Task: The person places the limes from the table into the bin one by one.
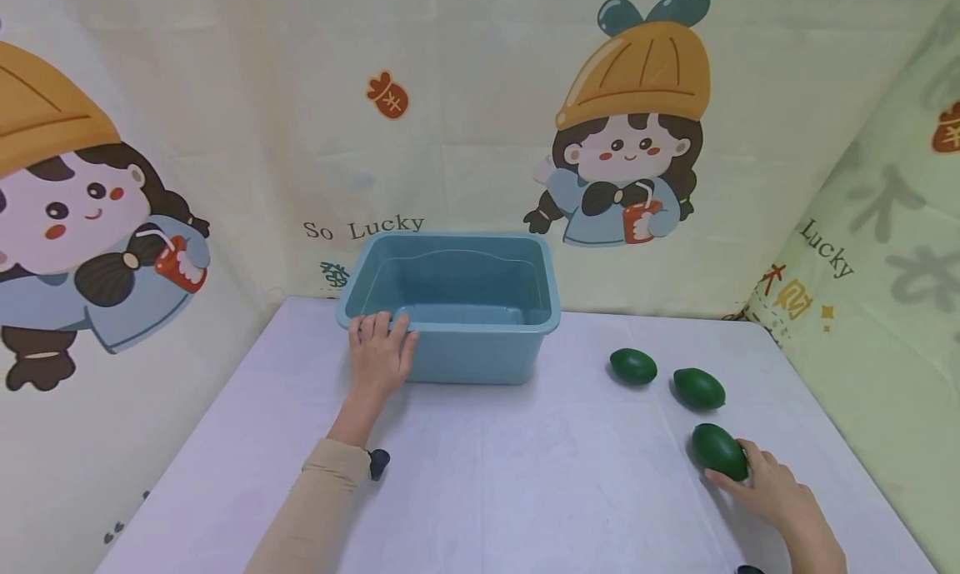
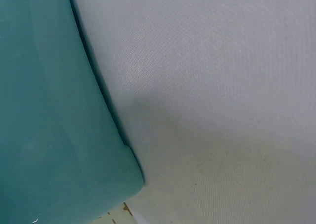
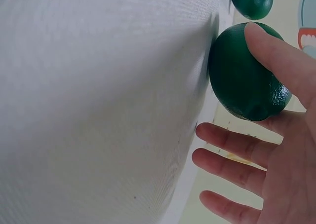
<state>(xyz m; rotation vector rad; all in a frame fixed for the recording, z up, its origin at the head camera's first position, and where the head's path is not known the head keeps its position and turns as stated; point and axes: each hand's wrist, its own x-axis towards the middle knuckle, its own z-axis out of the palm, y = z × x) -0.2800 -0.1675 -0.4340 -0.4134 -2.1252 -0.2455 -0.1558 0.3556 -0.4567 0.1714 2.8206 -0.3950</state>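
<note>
A blue plastic bin [image 1: 468,357] stands at the back of the table. My left hand [image 1: 377,353] holds its front rim near the left corner, fingers hooked over the edge; the left wrist view shows the bin's wall [image 2: 64,110] but not the hand. On the right, my right hand [image 1: 776,486] has its thumb and index finger on either side of a glossy dark green oval fruit [image 1: 718,451], perhaps an avocado, resting on the table. The other fingers [image 3: 237,169] are spread, away from the fruit. Two similar fruits [image 1: 698,389] [image 1: 633,366] lie beyond it.
A white cloth covers the table [image 1: 570,482]. Behind it hangs a printed cloth [image 1: 465,166] with cartoon figures, close to the bin's back, and more printed cloth runs along both sides. Dark wrist-camera parts [image 1: 379,463] show beside the left sleeve [image 1: 318,499].
</note>
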